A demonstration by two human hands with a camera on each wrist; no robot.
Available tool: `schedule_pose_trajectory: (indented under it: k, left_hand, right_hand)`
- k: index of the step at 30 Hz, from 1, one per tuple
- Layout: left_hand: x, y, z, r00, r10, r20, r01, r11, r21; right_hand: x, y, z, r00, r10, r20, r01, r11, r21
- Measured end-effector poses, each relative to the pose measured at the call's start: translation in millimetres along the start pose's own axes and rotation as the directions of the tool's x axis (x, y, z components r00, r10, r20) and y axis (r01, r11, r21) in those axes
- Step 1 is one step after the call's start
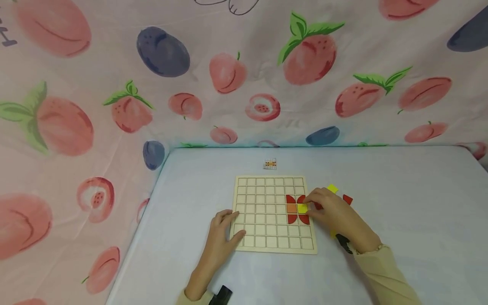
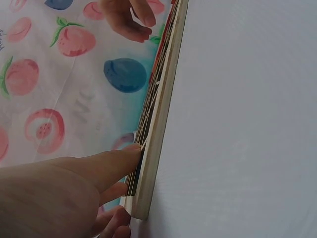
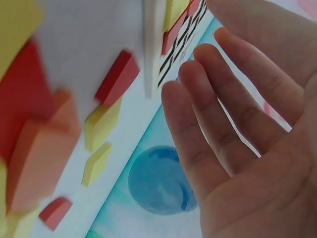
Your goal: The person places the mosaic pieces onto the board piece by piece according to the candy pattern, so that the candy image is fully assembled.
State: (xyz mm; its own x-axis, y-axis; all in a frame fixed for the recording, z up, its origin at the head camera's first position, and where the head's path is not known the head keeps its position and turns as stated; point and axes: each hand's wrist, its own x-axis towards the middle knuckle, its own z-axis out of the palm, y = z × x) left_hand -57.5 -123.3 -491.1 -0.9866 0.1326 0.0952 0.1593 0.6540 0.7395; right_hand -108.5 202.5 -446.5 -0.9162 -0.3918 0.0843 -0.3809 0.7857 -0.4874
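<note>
A pale wooden grid board lies flat on the table. Toward its right side, red quarter-round tiles sit above and below an orange square tile and a yellow square tile. My right hand is over the board's right edge, thumb and index fingertips right beside that yellow tile. In the right wrist view its fingers are loosely extended with nothing between them. My left hand rests at the board's left edge, thumb and a fingertip on the grid.
Loose tiles lie right of the board, partly under my right hand, among them a yellow tile and a red tile. A small printed pattern card lies behind the board. Fruit-print cloth hangs beyond the table.
</note>
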Motion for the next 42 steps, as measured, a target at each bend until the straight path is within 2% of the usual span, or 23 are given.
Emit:
schedule_pose_trajectory:
  k: [8, 12, 19, 26, 35, 42]
  left_hand:
    - [-0.4, -0.4, 1.3, 1.000, 0.013, -0.003, -0.013, 1.000, -0.009]
    - [-0.5, -0.6, 0.9, 1.000, 0.013, -0.005, -0.013, 1.000, -0.009]
    - [0.6, 0.2, 0.5, 1.000, 0.018, -0.008, -0.019, 1.000, -0.005]
    - [-0.6, 2.3, -1.2, 1.000, 0.018, -0.001, -0.018, 1.000, -0.017]
    - [0.5, 1.6, 0.5, 1.000, 0.006, 0.009, -0.006, 1.000, -0.014]
    - [0.2, 0.6, -0.1, 1.000, -0.003, 0.009, 0.003, 1.000, -0.018]
  right_hand:
    - [-5.1, 13, -11, 0.998, 0.062, -0.017, -0.063, 0.995, -0.077]
    - [-5.4, 18, -13, 0.996, 0.093, -0.013, -0.094, 0.992, -0.081]
    - [-5.6, 30, -15, 0.988, 0.150, 0.024, -0.147, 0.985, -0.090]
    - [-4.4, 38, -14, 0.983, 0.173, 0.057, -0.166, 0.980, -0.114]
    - [-1.1, 42, -14, 0.976, 0.201, 0.085, -0.196, 0.979, -0.064]
    - [1.7, 38, -15, 0.975, 0.216, 0.060, -0.213, 0.976, -0.052]
